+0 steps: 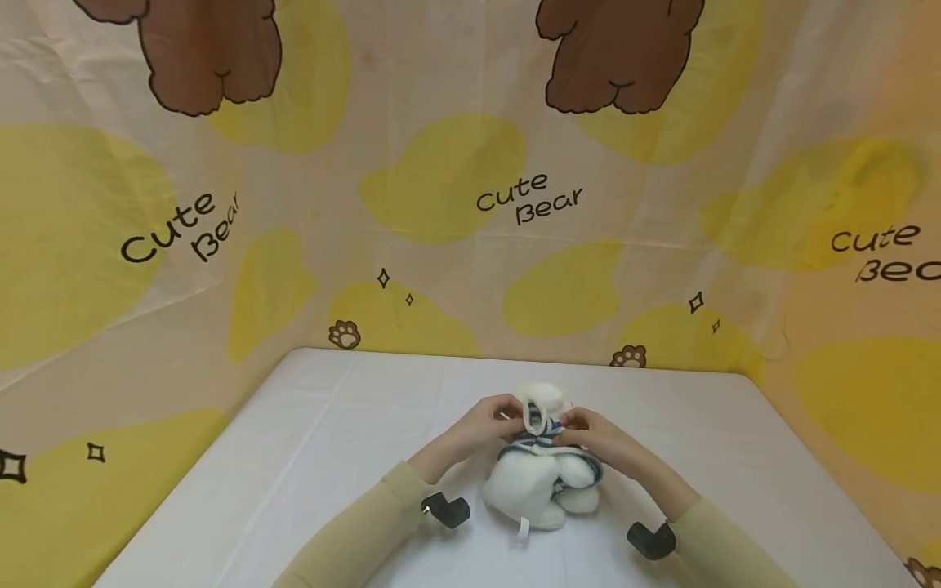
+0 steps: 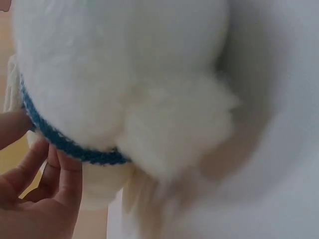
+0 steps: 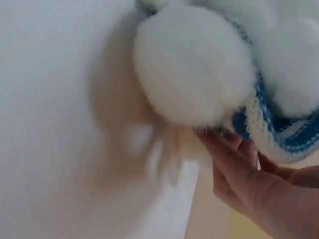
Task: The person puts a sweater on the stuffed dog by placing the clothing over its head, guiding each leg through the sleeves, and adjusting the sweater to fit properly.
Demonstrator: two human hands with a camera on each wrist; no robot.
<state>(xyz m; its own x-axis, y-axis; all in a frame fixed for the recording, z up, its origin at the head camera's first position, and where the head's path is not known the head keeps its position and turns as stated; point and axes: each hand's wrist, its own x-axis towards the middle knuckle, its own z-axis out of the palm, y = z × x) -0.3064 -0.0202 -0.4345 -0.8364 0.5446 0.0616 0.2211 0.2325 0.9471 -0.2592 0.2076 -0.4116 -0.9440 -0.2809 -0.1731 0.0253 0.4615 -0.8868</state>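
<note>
A white desk [image 1: 331,441], backed by bear-print cloth [image 1: 441,180], bears a white plush toy [image 1: 520,483] in a striped knit garment [image 1: 540,445]. Flanking the toy, left hand [image 1: 483,425] and right hand [image 1: 599,439] apparently pinch the garment, fingertips partly hidden; uneven tugging could twist it.

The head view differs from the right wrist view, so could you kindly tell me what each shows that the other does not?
Only the head view shows the left hand, the white tag, the black wrist devices and the "Cute Bear" lettering on the backdrop.

Only the right wrist view shows distinct stitches along the blue and cream edge of the knitted garment.

Both show the right hand at the garment, the white plush toy and the white table.
</note>
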